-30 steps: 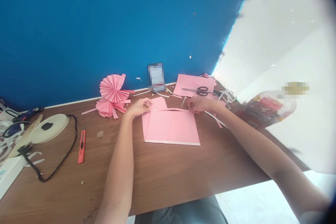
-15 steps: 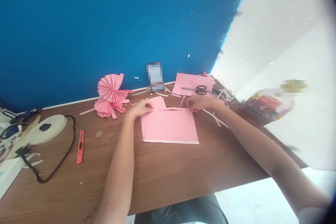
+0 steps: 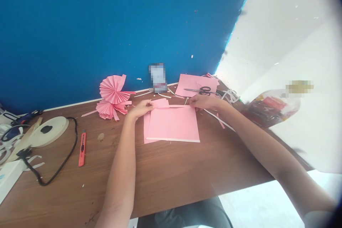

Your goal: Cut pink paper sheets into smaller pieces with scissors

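A pink sheet of paper (image 3: 173, 124) lies in front of me, with a narrow folded strip along its far edge and a white strip along its near edge. My left hand (image 3: 143, 109) pinches the far left corner of that fold. At the far right corner, my right hand (image 3: 199, 102) grips the same fold with curled fingers. Beneath the sheet, another pink paper (image 3: 147, 131) peeks out at the left and behind. Scissors (image 3: 204, 91) with dark handles rest on a further pink sheet (image 3: 184, 82) beyond my right hand.
Two pleated pink paper fans (image 3: 113, 91) stand near the blue wall. To the left are a red box cutter (image 3: 82, 148), a round cream disc (image 3: 50, 131) and a black cable (image 3: 76, 139). Paper scraps (image 3: 231, 96) and a clear plastic bag (image 3: 275, 108) are at the right.
Both hands have drawn the top pink sheet slightly away from me, so its near edge sits farther back and more of the lower paper shows. The hands keep hold of the fold.
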A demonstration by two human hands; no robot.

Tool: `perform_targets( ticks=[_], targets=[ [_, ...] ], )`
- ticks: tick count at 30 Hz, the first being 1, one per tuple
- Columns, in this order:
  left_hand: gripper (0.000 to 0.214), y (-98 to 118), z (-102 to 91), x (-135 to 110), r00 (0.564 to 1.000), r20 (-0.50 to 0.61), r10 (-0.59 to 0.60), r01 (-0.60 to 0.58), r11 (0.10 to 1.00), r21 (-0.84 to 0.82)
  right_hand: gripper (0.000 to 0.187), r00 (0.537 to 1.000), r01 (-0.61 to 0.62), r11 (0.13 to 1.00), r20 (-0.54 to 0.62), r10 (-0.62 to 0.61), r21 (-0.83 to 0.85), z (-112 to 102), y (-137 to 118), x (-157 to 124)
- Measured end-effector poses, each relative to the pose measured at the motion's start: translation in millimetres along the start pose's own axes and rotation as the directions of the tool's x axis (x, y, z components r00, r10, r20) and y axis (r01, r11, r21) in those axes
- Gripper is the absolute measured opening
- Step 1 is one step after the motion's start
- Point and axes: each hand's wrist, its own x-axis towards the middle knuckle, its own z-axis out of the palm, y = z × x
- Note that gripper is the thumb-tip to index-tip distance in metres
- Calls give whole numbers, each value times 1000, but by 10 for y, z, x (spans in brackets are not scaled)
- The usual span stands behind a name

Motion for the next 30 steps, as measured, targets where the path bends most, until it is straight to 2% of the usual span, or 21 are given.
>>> perform_targets(
  ticks=[5, 12, 20, 25, 30],
  targets=[
    [21, 0, -14, 8, 992, -77, 104, -97, 991, 90, 12, 986, 49, 991, -149, -68, -127, -18, -12, -13],
    [18, -22, -4, 56, 974, -121, 192, -163, 963, 212, 14, 984, -12, 972, -175, -30, -236, -21, -149, -88],
    [20, -8, 27, 62, 987, -105, 121, -110, 988, 108, 19, 988, -69, 978, -150, 39, -198, -17, -158, -84],
    [23, -26, 11, 70, 986, -120, 118, -105, 988, 110, 16, 966, -60, 935, -255, -33, -348, -2, -139, -42],
    [23, -10, 11, 72, 989, -122, 84, -70, 991, 116, 16, 969, -61, 924, -245, -36, -377, 8, -153, -51]
  ],
)
